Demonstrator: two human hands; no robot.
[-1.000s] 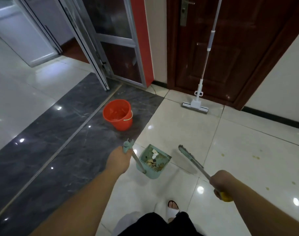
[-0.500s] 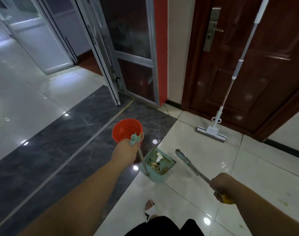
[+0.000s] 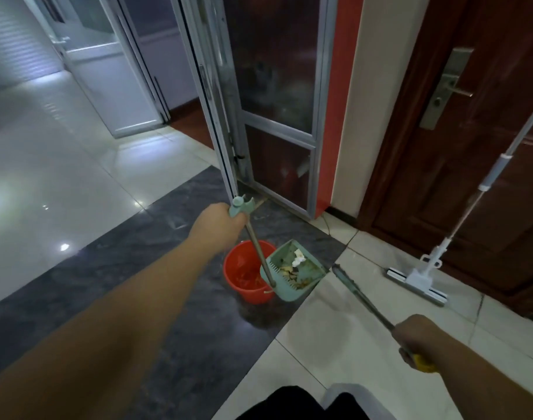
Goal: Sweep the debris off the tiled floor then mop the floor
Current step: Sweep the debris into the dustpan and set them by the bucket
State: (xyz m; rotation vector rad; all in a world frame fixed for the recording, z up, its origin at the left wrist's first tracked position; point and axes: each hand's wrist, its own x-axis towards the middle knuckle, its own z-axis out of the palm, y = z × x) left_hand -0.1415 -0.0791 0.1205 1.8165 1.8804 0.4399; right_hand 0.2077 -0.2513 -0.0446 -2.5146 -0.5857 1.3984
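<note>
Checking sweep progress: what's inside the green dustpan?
The dustpan, held by the left hand, contains white crumpled scraps and brownish debris. Anything beneath that pile is hidden.

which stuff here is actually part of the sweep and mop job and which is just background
Part of the job:
- dustpan with debris, its handle held by the left hand
- broom, held by the right hand
- mop leaning against the wooden door
- red bucket
- tiled floor

Just background:
- glass door
- door handle
</note>
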